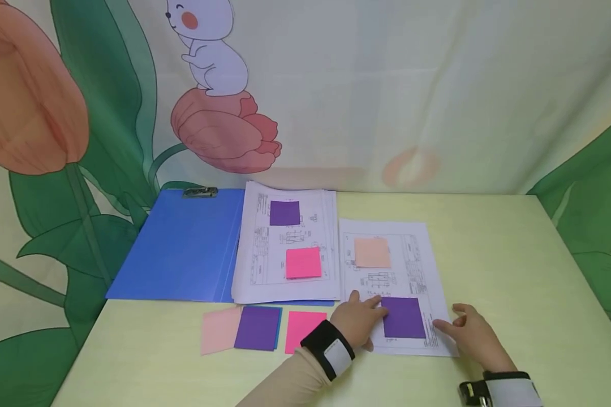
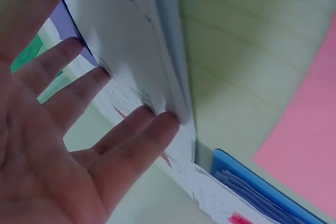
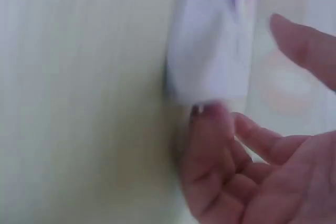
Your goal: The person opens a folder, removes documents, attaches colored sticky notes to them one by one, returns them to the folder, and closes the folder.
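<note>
A printed sheet stack (image 1: 438,282) of technical drawings lies on the table, carrying a peach sticky note (image 1: 372,252) and, lower, a purple sticky note (image 1: 404,317). My left hand (image 1: 358,321) rests along its left edge with fingers spread, fingertips by the purple note. In the left wrist view, those fingers (image 2: 76,95) are fairly straight against the paper. My right hand (image 1: 481,337) is at the lower right edge, its thumb at the paper and its fingers loosely bent. The right wrist view is blurred, with the hand (image 3: 278,177) beside the paper's edge.
An opened blue clip folder (image 1: 178,243) lies at left, with another drawing stack (image 1: 265,288) on its right side bearing purple (image 1: 285,213) and pink (image 1: 303,263) notes. In front are light pink (image 1: 219,332), purple (image 1: 256,328) and bright pink (image 1: 301,328) notes. A printed curtain (image 1: 361,85) hangs behind.
</note>
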`<action>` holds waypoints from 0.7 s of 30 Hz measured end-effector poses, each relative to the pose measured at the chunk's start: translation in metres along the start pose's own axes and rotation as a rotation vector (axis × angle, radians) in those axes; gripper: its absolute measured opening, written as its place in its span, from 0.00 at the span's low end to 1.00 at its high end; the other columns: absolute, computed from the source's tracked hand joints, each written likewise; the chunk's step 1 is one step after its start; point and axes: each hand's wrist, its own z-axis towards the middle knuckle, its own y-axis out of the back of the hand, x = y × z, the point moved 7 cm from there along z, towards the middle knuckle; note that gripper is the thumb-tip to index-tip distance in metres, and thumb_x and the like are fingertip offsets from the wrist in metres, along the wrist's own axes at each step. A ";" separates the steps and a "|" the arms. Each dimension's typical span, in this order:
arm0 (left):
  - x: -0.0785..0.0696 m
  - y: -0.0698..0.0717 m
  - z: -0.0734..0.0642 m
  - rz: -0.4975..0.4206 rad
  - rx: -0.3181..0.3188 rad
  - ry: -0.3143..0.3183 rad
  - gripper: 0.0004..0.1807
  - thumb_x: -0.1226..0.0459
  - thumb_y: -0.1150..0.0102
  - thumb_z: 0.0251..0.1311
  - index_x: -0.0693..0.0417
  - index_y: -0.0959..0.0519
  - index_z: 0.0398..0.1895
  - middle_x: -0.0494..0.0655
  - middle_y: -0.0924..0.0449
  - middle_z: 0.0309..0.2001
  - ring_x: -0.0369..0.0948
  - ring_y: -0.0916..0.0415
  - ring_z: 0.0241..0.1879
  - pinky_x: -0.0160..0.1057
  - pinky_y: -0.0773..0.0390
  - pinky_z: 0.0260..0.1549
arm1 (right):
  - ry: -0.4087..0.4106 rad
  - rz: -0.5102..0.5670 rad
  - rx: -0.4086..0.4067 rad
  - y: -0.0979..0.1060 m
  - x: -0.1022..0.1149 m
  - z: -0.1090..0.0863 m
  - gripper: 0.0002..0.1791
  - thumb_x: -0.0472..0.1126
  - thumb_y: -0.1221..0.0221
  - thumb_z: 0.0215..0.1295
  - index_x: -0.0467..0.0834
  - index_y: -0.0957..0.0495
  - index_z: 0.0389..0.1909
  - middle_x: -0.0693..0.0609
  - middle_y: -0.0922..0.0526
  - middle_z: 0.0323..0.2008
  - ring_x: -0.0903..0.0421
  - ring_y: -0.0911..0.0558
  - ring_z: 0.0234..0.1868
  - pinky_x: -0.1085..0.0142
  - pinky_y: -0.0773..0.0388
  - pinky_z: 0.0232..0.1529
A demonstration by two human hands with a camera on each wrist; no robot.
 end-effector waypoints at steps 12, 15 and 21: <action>0.005 -0.008 -0.006 -0.059 -0.061 -0.039 0.37 0.44 0.30 0.37 0.38 0.27 0.57 0.44 0.33 0.61 0.45 0.36 0.58 0.36 0.29 0.50 | 0.006 -0.046 -0.329 0.014 0.006 -0.028 0.20 0.48 0.38 0.58 0.35 0.19 0.42 0.46 0.23 0.27 0.52 0.28 0.25 0.64 0.37 0.22; 0.006 -0.008 -0.008 -0.042 -0.116 -0.048 0.36 0.42 0.31 0.38 0.41 0.25 0.54 0.46 0.31 0.55 0.44 0.35 0.54 0.34 0.29 0.49 | 0.147 -0.091 -0.544 0.024 0.020 -0.044 0.15 0.43 0.36 0.57 0.38 0.17 0.41 0.50 0.25 0.22 0.56 0.32 0.19 0.66 0.39 0.17; 0.038 -0.003 -0.015 -0.249 -0.238 0.177 0.38 0.37 0.37 0.42 0.54 0.28 0.49 0.46 0.29 0.40 0.41 0.33 0.40 0.36 0.28 0.35 | 0.044 0.684 -0.531 0.016 -0.041 -0.021 0.16 0.45 0.32 0.52 0.39 0.17 0.39 0.51 0.17 0.25 0.61 0.26 0.17 0.65 0.33 0.11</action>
